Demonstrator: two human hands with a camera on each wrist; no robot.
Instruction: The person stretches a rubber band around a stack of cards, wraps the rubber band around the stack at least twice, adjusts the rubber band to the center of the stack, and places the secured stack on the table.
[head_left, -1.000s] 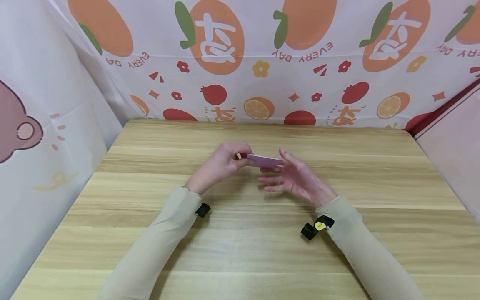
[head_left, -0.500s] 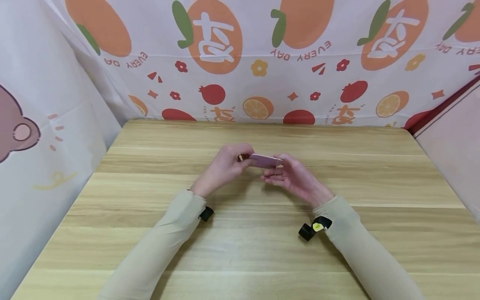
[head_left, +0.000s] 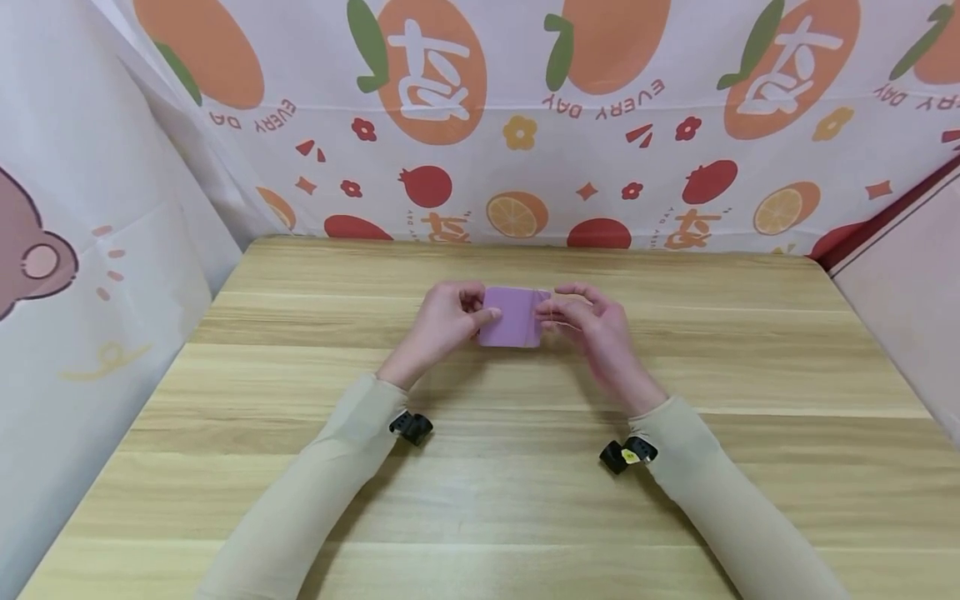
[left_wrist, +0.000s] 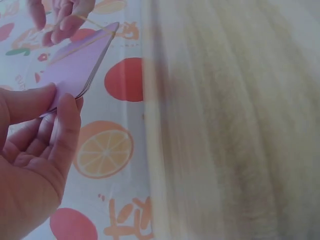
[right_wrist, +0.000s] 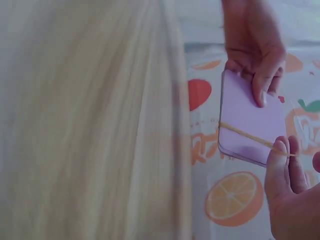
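Note:
A thin stack of purple cards [head_left: 512, 323] with rounded corners is held up over the table, its broad face toward the head camera. My left hand [head_left: 441, 323] pinches its left end, thumb on the face and fingers behind. A tan rubber band [right_wrist: 245, 133] runs across the stack near its other end. My right hand [head_left: 600, 329] is at that end and pinches the band between its fingertips. In the left wrist view the band stands off the stack [left_wrist: 75, 65] toward the right fingers, and thin layers show along the stack's edge.
The wooden table [head_left: 480, 500] spreads under both forearms. A white curtain with fruit prints [head_left: 570, 167] hangs behind its far edge, and another white cloth [head_left: 150, 250] hangs at the left. Small black cameras [head_left: 412, 427] sit on the wrists.
The stack has tilted from nearly edge-on to showing its broad purple face. The right hand's spread fingers have closed in at the stack's right end and now pinch the rubber band.

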